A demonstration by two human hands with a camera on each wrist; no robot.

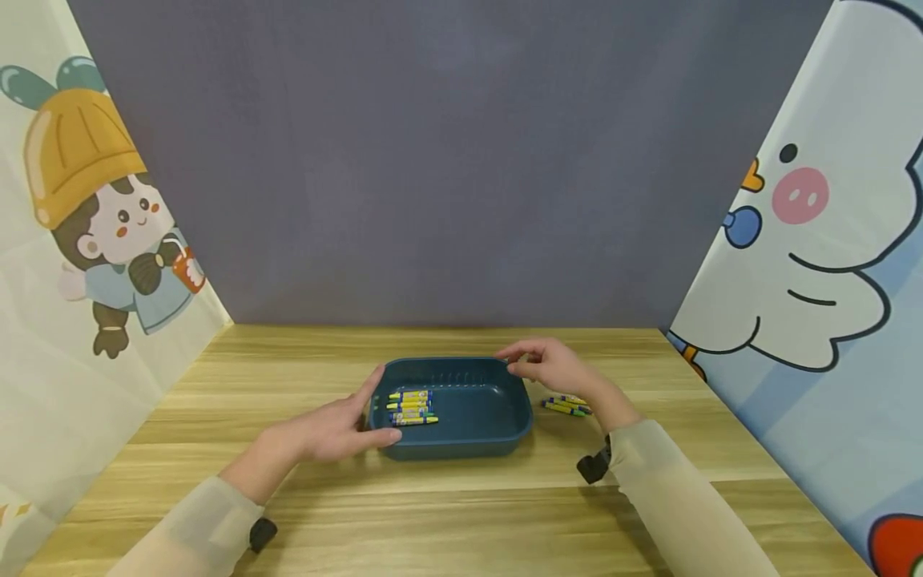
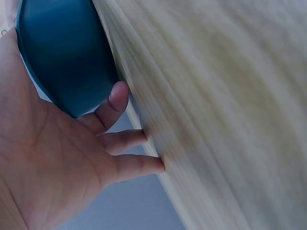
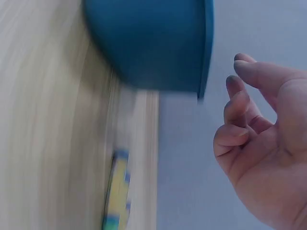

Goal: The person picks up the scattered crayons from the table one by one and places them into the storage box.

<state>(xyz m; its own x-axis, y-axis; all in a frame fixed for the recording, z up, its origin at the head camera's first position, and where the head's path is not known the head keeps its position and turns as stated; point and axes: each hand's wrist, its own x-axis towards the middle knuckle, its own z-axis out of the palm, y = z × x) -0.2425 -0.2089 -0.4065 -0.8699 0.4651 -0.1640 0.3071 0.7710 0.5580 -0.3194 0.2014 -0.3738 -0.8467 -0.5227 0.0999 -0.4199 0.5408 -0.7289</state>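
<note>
A dark blue plastic basin sits on the wooden table, and several yellow-wrapped crayons lie side by side in its left part. My left hand rests against the basin's left end, its thumb by the front corner and its fingers spread along the side. Over the back right corner hovers my right hand. The right wrist view shows those fingers loosely bent, apart from the basin wall, with nothing visible between them. Right of the basin, a small group of crayons lies on the table beneath the right wrist.
The wooden table runs back to a plain grey panel. Cartoon-printed sheets stand at the left and right. Each wrist carries a small black strap piece.
</note>
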